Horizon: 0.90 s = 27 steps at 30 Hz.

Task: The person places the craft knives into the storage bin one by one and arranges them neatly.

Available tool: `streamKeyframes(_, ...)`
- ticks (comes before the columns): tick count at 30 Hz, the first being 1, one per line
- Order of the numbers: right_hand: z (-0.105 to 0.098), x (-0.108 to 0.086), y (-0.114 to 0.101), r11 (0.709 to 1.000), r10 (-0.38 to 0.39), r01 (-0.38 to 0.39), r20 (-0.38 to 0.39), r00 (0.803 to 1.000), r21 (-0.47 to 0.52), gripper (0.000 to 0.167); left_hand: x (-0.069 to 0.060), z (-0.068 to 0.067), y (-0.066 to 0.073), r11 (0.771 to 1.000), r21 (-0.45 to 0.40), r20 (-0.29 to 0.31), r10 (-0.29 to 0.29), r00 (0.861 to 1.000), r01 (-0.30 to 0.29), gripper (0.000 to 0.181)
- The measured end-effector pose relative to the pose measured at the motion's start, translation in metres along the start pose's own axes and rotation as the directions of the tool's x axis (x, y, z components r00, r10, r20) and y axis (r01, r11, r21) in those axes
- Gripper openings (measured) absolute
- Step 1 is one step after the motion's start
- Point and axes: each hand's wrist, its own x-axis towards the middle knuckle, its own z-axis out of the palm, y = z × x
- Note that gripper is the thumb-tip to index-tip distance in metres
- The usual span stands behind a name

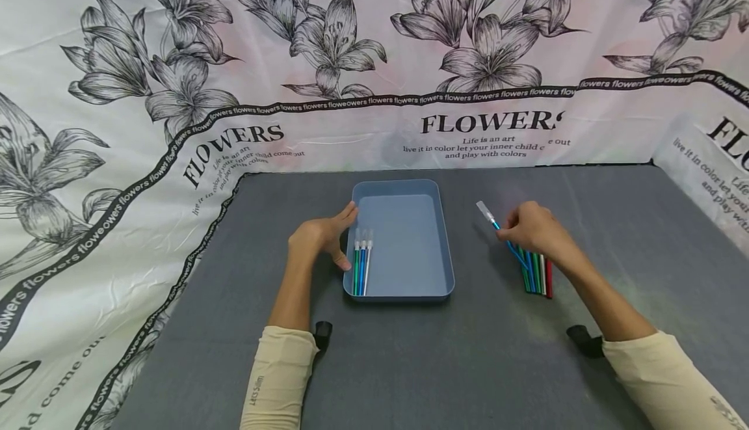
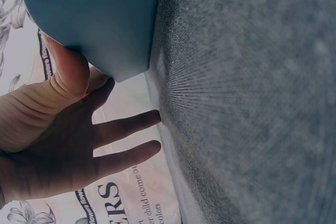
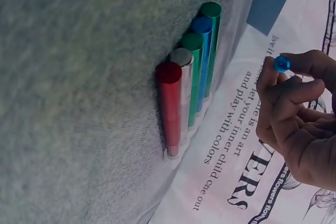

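Observation:
A blue-grey tray [image 1: 409, 241] lies on the table with several slim craft knives [image 1: 362, 267], clear-capped, along its left wall inside. My left hand [image 1: 320, 235] rests against the tray's left side, thumb and fingers spread; in the left wrist view the thumb [image 2: 71, 69] touches the outer wall [image 2: 105, 19]. To the right of the tray, my right hand [image 1: 535, 228] pinches a blue craft knife [image 1: 496, 225] with its clear cap pointing up and left. Below that hand lies a row of green, blue, silver and red craft knives [image 1: 537, 277], their far ends hidden in the head view.
The grey tabletop [image 1: 409, 365] spreads around the tray. Behind and to the sides hangs a white sheet [image 1: 351, 137] printed with flowers and lettering. Dark wrist-camera mounts [image 1: 585, 341] sit by both sleeves.

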Motion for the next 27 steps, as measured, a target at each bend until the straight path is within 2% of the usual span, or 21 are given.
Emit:
streamKeyframes(6,0.0,-0.001,-0.004,0.997,0.001,0.0,-0.014,1.0,0.075,0.02,0.001,0.0,-0.001,1.0,-0.001,0.017,-0.002,1.0,0.002,0.133)
streamKeyframes(14,0.003,-0.002,-0.007,0.987,0.014,-0.008,-0.034,0.999,0.16,0.04,0.003,0.0,-0.003,1.0,-0.011,0.024,0.002,1.0,-0.001,0.132)
streamKeyframes(20,0.004,-0.005,-0.013,0.971,0.026,-0.026,0.005,1.0,0.236,0.042,0.002,-0.001,-0.002,1.0,-0.008,0.019,-0.002,1.0,0.002,0.133)
streamKeyframes(27,0.008,-0.008,-0.026,0.965,0.019,-0.017,-0.005,1.0,0.262,0.04,0.003,0.0,-0.001,1.0,-0.003,0.016,0.007,1.0,-0.007,0.134)
